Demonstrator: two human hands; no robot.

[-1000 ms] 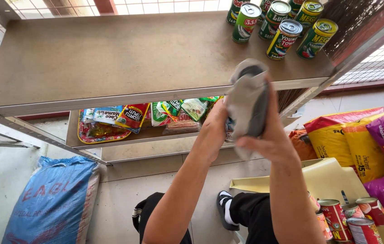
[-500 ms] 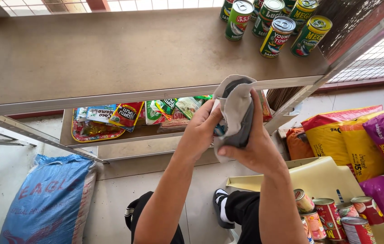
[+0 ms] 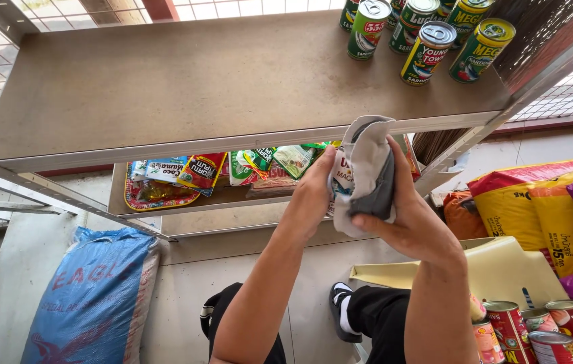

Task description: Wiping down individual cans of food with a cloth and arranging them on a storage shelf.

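A: What do the hands hold?
B: Both grip one folded cloth (image 3: 365,172). The left hand (image 3: 315,192) pinches its left side; the right hand (image 3: 404,219) closes around its right side and bottom.
A: Where is the cloth?
B: In the air, just before the shelf's (image 3: 185,87) front edge, toward its right corner.
A: Anything on the shelf?
B: Cans (image 3: 428,34) stand at its far right corner, well apart from the cloth.
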